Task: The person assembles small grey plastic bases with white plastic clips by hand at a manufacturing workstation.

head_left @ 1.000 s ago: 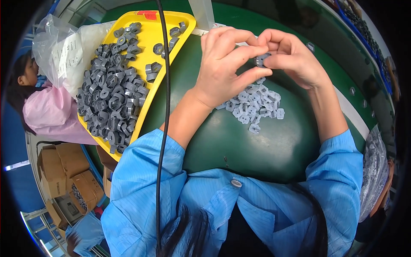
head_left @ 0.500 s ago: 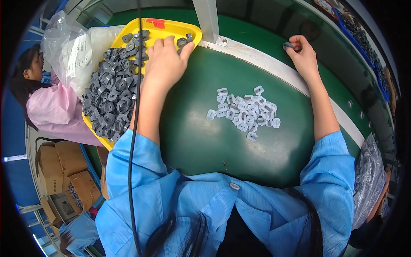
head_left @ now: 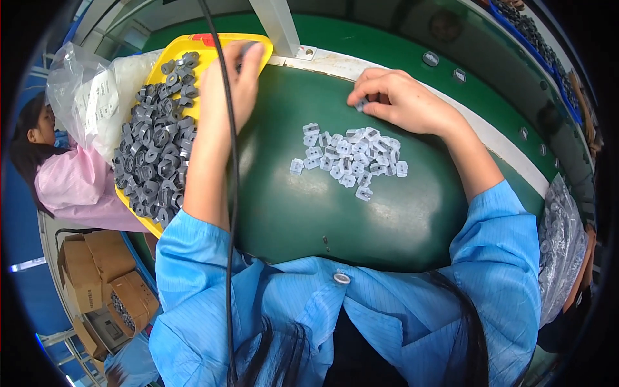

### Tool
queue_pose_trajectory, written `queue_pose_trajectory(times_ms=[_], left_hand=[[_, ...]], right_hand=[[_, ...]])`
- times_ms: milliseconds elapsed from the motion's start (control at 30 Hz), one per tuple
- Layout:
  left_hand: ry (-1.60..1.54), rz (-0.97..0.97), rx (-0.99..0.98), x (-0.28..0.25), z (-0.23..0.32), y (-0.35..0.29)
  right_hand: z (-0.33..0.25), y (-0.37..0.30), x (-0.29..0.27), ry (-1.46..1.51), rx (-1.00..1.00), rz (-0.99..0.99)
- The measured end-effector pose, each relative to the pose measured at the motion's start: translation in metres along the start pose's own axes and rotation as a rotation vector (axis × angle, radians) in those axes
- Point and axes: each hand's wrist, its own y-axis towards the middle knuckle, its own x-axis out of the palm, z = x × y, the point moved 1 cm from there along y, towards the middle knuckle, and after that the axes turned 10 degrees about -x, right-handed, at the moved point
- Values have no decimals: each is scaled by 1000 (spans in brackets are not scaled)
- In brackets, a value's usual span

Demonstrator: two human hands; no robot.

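Observation:
My left hand (head_left: 225,87) is over the far right corner of a yellow tray (head_left: 265,46), its fingers closed on a dark grey ring-like plastic part (head_left: 245,48) that they partly cover. Many more of these grey parts (head_left: 155,142) are heaped in the tray. My right hand (head_left: 409,100) hovers above the green work surface (head_left: 290,226), thumb and fingers pinching a small translucent plastic piece (head_left: 361,104). Just below that hand, a loose pile of similar translucent pieces (head_left: 351,155) lies on the surface.
Beyond a white rail (head_left: 335,69) runs a green belt (head_left: 361,42) carrying several small parts, among them one grey part (head_left: 430,59). A black cable (head_left: 231,161) hangs before my left arm. Plastic bags (head_left: 103,90) stand behind the tray. A person in pink (head_left: 84,187) sits at left.
My right hand has come back from over the belt, left and nearer; the grey part it held is gone from it. My left hand has drawn together around a grey part at the tray's corner.

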Motion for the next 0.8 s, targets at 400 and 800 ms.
queue_pose_trajectory(times_ms=[400, 800], left_hand=[[-860, -765, -564, 53, 11, -21], [-470, -257, -3, 66, 16, -33]], right_hand=[[-4, 9, 0, -74, 216, 148], [6, 13, 11, 1291, 289, 508]])
